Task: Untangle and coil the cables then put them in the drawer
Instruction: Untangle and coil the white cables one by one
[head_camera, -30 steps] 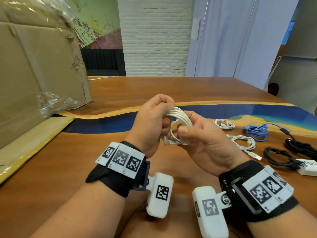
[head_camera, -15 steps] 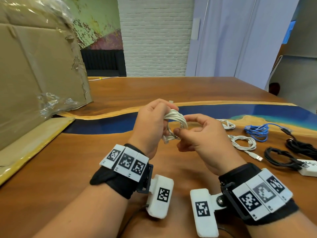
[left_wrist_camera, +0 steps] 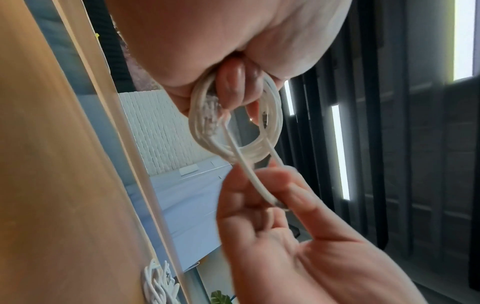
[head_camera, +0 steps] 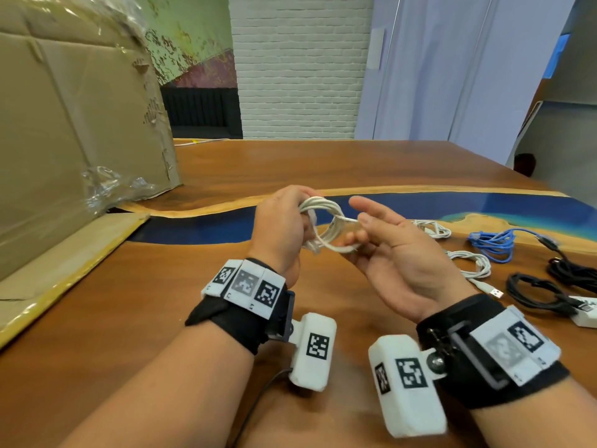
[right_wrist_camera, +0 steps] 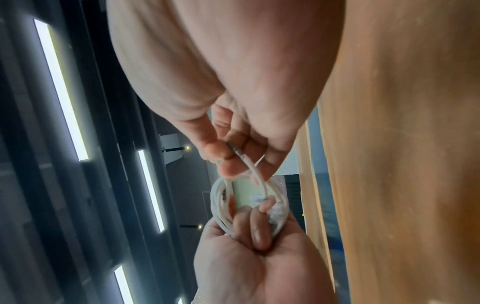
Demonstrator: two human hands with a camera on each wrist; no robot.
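Was mid-coil: my left hand (head_camera: 281, 227) gripped the white cable (head_camera: 326, 221) loops, right hand (head_camera: 387, 250) fingers pinched its loose end. Next, probably tucking that end through.

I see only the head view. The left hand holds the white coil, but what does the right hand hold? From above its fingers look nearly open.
Observer: In the right wrist view, the right hand pinches the loose end of the white cable between thumb and fingers.
Operator: Is the plug at that end visible?
Observer: Yes, a short metal tip shows just past the thumb.
Operator: And how does the left hand hold the coil?
Observer: In the left wrist view, the left hand has its fingertips curled through the middle of the coil, and the loose strand runs from the coil's lower edge to the right hand.
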